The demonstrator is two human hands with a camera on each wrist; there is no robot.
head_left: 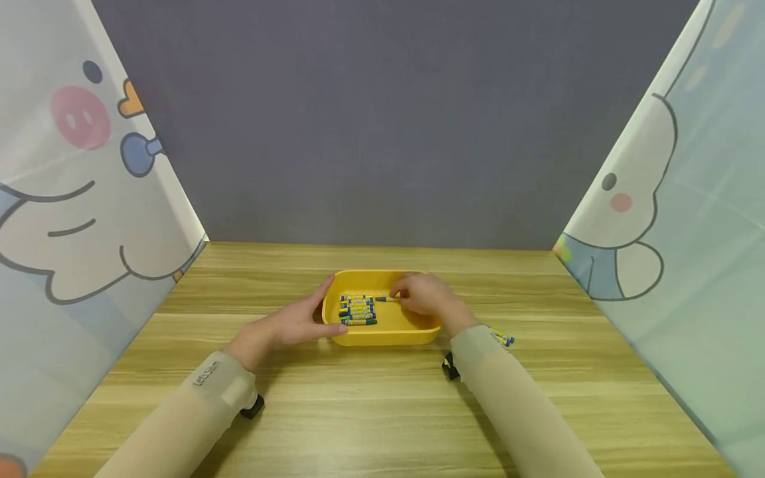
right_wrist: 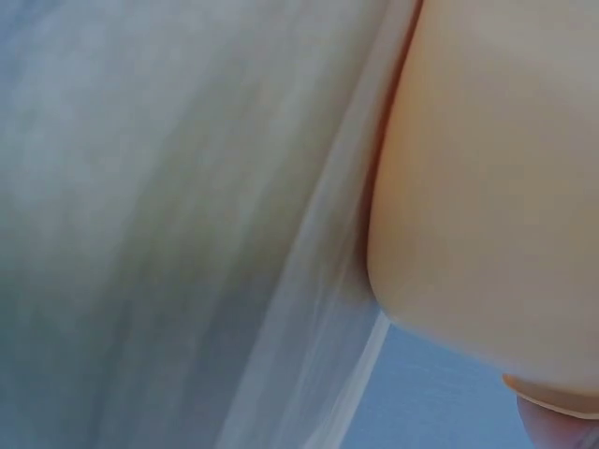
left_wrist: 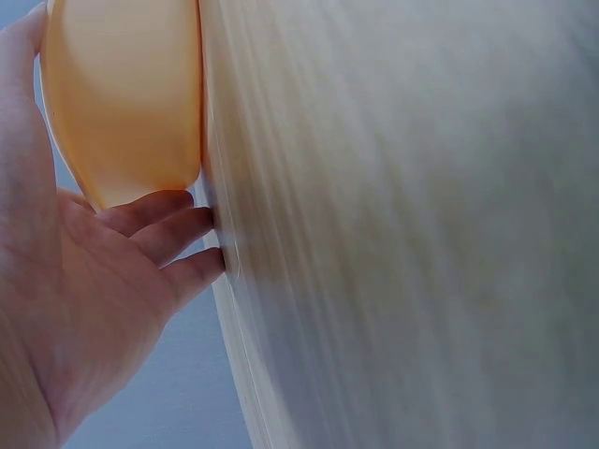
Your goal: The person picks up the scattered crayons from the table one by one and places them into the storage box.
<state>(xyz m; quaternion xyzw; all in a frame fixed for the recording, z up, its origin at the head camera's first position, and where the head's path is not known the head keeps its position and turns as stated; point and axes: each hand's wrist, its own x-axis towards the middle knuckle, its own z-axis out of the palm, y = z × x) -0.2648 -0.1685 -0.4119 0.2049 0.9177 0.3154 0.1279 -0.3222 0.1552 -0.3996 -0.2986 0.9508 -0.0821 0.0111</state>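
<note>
A yellow plastic basket sits on the table, with several crayons lying side by side in its left half. My left hand holds the basket's left end, thumb over the near rim and fingers round the far side. In the left wrist view, the left hand has its fingers against the basket wall. Inside the basket my right hand pinches a blue-ended crayon just right of the row. The right wrist view mostly shows the basket wall and a bit of a fingertip.
A few more crayons lie on the wooden table right of the basket, partly hidden by the right sleeve. A dark grey panel stands at the back, and cartoon-printed sheets flank both sides.
</note>
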